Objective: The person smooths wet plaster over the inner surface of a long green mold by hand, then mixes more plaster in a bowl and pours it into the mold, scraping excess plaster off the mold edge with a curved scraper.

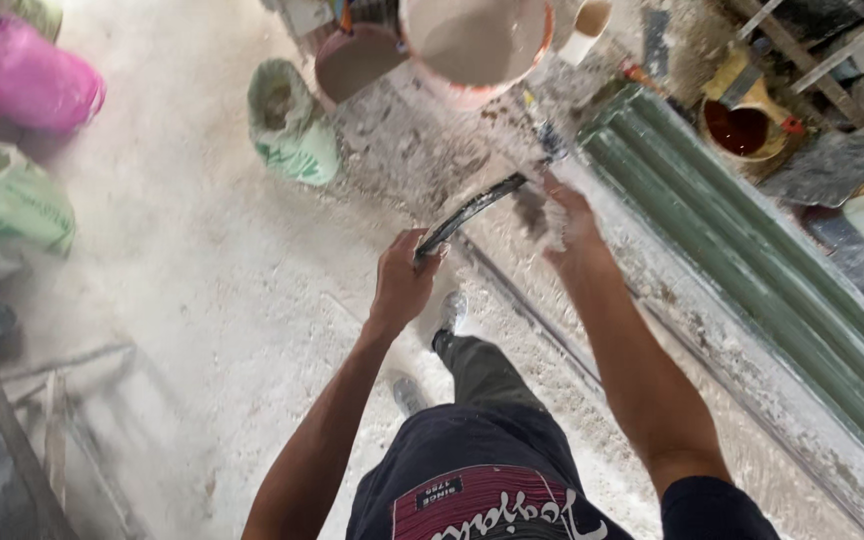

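Note:
My left hand (402, 280) grips one end of a thin dark curved strip (472, 210), like a flexible blade. The strip runs up and to the right toward my right hand (567, 220), which is blurred and dusted white, with fingers near the strip's far end; whether it grips it I cannot tell. Both hands hover above a plaster-covered floor, over my dark trousers and shoes.
A large bucket of pale mix (477, 45) and a brown bucket (357, 60) stand ahead. Green bags (292, 125) and a pink bag (22, 75) lie to the left. Green corrugated sheet (752, 270) lies along the right. A pot of dark red liquid (742, 125) sits at far right.

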